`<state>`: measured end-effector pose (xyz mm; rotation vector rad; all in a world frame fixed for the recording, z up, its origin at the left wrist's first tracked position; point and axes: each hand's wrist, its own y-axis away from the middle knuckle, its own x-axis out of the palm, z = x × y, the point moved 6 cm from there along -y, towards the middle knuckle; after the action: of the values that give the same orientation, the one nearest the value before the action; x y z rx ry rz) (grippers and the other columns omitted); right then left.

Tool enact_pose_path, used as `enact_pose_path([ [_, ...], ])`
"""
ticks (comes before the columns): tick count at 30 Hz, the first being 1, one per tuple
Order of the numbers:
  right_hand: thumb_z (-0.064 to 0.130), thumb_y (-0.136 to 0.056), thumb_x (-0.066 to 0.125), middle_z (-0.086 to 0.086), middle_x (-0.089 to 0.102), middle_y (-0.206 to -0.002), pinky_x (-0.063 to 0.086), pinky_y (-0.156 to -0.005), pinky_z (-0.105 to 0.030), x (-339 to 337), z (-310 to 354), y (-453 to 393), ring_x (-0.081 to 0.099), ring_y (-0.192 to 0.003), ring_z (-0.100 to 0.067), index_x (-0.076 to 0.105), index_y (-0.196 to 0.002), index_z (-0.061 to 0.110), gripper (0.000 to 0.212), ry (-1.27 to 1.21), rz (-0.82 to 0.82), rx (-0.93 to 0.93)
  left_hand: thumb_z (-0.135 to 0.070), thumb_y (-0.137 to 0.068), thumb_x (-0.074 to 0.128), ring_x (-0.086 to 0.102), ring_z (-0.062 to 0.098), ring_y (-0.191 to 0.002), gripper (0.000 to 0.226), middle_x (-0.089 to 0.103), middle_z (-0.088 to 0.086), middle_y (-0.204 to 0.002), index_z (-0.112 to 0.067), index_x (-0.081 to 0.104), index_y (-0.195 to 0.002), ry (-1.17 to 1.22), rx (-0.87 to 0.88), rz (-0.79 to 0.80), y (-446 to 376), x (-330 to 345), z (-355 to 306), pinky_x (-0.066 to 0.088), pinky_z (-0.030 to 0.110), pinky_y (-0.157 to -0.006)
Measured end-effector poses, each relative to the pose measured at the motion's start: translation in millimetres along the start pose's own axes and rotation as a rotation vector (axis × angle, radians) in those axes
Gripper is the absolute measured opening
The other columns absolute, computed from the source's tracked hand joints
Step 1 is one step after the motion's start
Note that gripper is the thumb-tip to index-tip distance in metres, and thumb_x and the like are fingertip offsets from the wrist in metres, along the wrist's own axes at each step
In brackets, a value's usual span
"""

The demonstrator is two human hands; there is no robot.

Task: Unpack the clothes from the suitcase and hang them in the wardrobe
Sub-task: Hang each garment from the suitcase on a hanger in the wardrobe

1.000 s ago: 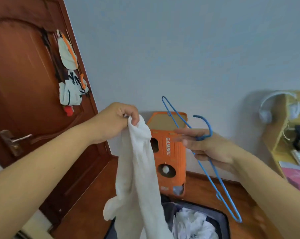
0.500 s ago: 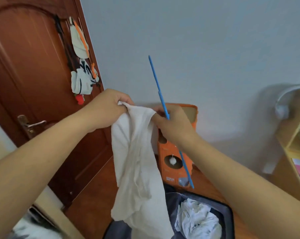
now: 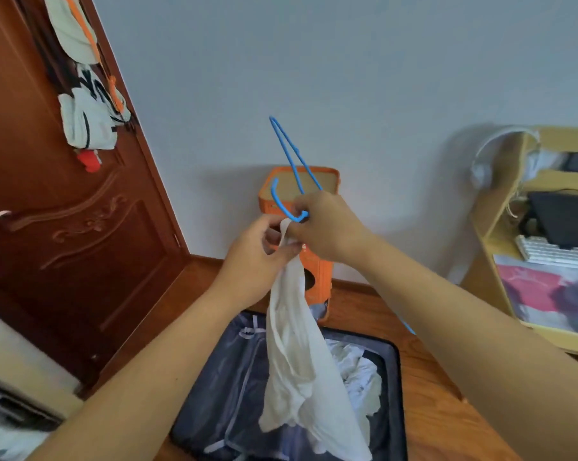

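Observation:
A white garment (image 3: 300, 371) hangs from my two hands over the open dark suitcase (image 3: 234, 394) on the wooden floor. My left hand (image 3: 254, 261) grips the garment's top edge. My right hand (image 3: 327, 224) holds a blue wire hanger (image 3: 289, 154) right against that edge, the hook curling out to the left and the frame sticking up above my fingers. The hanger's lower part is hidden behind my hand and the cloth. More white clothes (image 3: 360, 374) lie crumpled in the suitcase.
An orange box (image 3: 317, 274) stands against the grey wall behind the suitcase. A brown door (image 3: 65, 227) with bags hung on it is at left. A light wooden desk shelf (image 3: 520, 207) with headphones, keyboard and papers is at right.
The camera tilted down toward the suitcase. My hands came together and dropped lower, and the hanger turned so its hook now points left at the garment's top edge.

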<state>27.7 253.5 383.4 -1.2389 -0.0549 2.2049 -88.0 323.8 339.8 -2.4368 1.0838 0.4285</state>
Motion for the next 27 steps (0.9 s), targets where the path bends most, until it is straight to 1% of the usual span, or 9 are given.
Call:
enact_pose_path([
  [4,0.014,-0.082,0.066,-0.002,0.067,-0.063,0.04,-0.05,-0.019,-28,-14,7,0.056,-0.053,-0.007,0.07,-0.076,0.007,0.01,-0.04,-0.002,0.083,-0.015,-0.097,0.067,0.071,0.016,-0.079,0.016,0.071,0.004,-0.092,-0.029,0.069,-0.105,0.093,-0.045,0.086,-7,17,-1,0.058,0.033,-0.065],
  [7,0.008,-0.081,0.065,-0.001,0.067,-0.059,0.037,-0.043,-0.012,-43,-24,12,0.051,-0.04,0.0,0.071,-0.076,0.007,0.008,-0.173,-0.035,0.152,-0.009,-0.092,0.061,0.06,0.013,-0.07,0.015,0.064,-0.002,-0.085,-0.023,0.064,-0.089,-0.174,-0.079,0.047,-9,36,10,0.043,0.021,-0.057],
  [10,0.011,-0.08,0.064,-0.002,0.069,-0.064,0.041,-0.05,-0.018,-74,-43,8,0.055,-0.048,-0.003,0.071,-0.076,0.013,0.008,-0.159,-0.229,0.206,-0.007,-0.086,0.052,0.058,0.024,-0.075,0.02,0.062,0.002,-0.082,-0.02,0.058,-0.072,-0.402,-0.258,0.043,-5,43,63,0.042,0.032,-0.059],
  [12,0.013,-0.079,0.064,-0.007,0.07,-0.075,0.045,-0.062,-0.023,-102,-69,4,0.063,-0.071,-0.017,0.072,-0.082,0.012,0.009,0.023,-0.362,0.262,-0.006,-0.085,0.054,0.062,0.026,-0.077,0.018,0.066,0.004,-0.081,-0.015,0.064,-0.074,-0.356,-0.457,0.064,-2,25,102,0.048,0.033,-0.065],
  [15,0.013,-0.079,0.065,-0.01,0.065,-0.084,0.044,-0.067,-0.03,-115,-112,3,0.064,-0.088,-0.032,0.071,-0.086,0.013,0.009,0.205,-0.262,0.366,-0.006,-0.094,0.055,0.054,0.02,-0.066,0.014,0.06,0.01,-0.078,-0.009,0.069,-0.095,-0.225,-0.715,0.124,-9,-17,111,0.043,0.026,-0.058],
  [18,0.014,-0.081,0.063,-0.01,0.065,-0.088,0.043,-0.067,-0.031,-104,-123,2,0.063,-0.088,-0.033,0.072,-0.089,0.013,0.012,0.27,-0.16,0.373,-0.014,-0.098,0.056,0.045,0.016,-0.053,0.008,0.051,0.006,-0.068,-0.009,0.063,-0.098,-0.364,-0.701,0.228,-35,-58,68,0.037,0.022,-0.052],
  [20,0.014,-0.081,0.058,-0.013,0.065,-0.078,0.047,-0.059,-0.031,-106,-126,0,0.063,-0.069,-0.032,0.073,-0.089,0.008,0.019,0.114,-0.184,0.433,-0.014,-0.098,0.055,0.055,0.019,-0.05,0.011,0.058,0.008,-0.067,-0.006,0.063,-0.097,-0.357,-0.726,0.239,-43,-76,43,0.047,0.024,-0.048],
  [24,0.014,-0.08,0.056,-0.008,0.057,-0.062,0.046,-0.047,-0.026,-97,-134,2,0.05,-0.054,-0.023,0.071,-0.092,0.003,0.022,-0.137,-0.081,0.539,0.002,-0.1,0.047,0.072,0.031,-0.078,0.017,0.07,0.021,-0.095,0.001,0.063,-0.104,0.277,-0.68,-0.05,-54,-80,23,0.063,0.042,-0.058],
  [27,0.008,-0.083,0.06,-0.008,0.052,-0.057,0.042,-0.044,-0.022,-78,-131,17,0.046,-0.055,-0.023,0.071,-0.078,0.01,0.012,-0.214,0.02,0.535,0.002,-0.098,0.046,0.061,0.025,-0.072,0.02,0.06,0.012,-0.084,-0.008,0.059,-0.087,0.657,-0.656,-0.197,-55,-65,23,0.059,0.034,-0.052],
])
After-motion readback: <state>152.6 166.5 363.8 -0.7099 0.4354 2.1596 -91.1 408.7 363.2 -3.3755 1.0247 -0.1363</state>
